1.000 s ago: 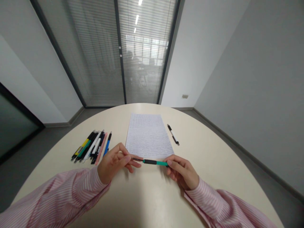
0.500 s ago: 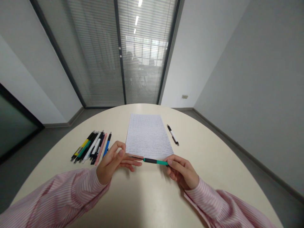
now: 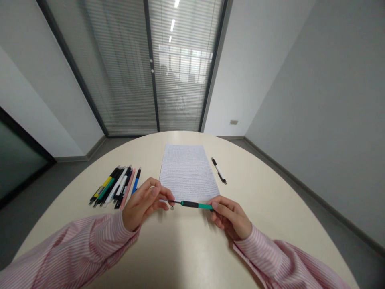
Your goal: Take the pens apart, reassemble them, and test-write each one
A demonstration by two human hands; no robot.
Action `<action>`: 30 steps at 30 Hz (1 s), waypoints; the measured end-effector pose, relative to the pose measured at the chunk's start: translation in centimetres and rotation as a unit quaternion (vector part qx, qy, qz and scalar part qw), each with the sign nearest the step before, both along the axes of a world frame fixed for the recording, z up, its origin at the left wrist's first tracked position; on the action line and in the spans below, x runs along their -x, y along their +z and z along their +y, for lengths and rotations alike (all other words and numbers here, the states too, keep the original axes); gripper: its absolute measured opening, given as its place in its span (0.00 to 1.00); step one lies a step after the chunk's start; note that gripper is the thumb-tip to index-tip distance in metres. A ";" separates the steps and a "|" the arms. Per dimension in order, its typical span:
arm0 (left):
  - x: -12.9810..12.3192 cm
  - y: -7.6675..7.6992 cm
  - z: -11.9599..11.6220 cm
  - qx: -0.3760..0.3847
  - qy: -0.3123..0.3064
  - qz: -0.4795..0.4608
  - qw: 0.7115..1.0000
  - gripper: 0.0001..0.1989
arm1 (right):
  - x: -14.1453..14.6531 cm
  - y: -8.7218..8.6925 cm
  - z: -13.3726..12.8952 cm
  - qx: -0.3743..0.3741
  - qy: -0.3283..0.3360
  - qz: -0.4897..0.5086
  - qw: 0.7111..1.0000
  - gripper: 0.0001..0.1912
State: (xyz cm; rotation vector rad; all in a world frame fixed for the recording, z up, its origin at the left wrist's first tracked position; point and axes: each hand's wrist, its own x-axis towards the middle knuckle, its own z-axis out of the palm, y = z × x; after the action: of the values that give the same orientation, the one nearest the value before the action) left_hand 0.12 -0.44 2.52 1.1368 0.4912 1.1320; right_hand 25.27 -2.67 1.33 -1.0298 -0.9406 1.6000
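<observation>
My right hand [image 3: 230, 214] pinches the green pen barrel [image 3: 205, 206] with the black grip, holding it level above the table by the paper's near edge. A thin refill [image 3: 178, 202] sticks out of the barrel's left end. Closed round the refill's far part is my left hand [image 3: 147, 198], its fingertips hiding some of it. Just under those fingertips shows a small silvery piece [image 3: 172, 208], too small to name; I cannot tell whether it is held or lies on the table.
A sheet of paper [image 3: 188, 168] covered in handwriting lies beyond my hands. Several pens [image 3: 116, 186] lie side by side at the left, with a blue pen [image 3: 136, 180] at their right end. Right of the paper is a black-and-white pen [image 3: 219, 170] on the round table [image 3: 264, 192].
My left fingers have curled in from a stretched position, uncovering more of the refill and the small silvery piece. My right hand and the barrel have stayed in place.
</observation>
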 end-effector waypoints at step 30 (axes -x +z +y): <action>-1.0 -1.9 -0.3 -0.663 0.190 0.437 0.577 0.06 | -0.5 0.1 0.4 0.017 -0.071 0.048 0.996 0.13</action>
State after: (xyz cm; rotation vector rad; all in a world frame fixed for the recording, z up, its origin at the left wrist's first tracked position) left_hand 1.08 -0.78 0.67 3.1499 0.6251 1.1773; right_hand 25.78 -2.25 1.43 -1.0122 -0.7612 1.5363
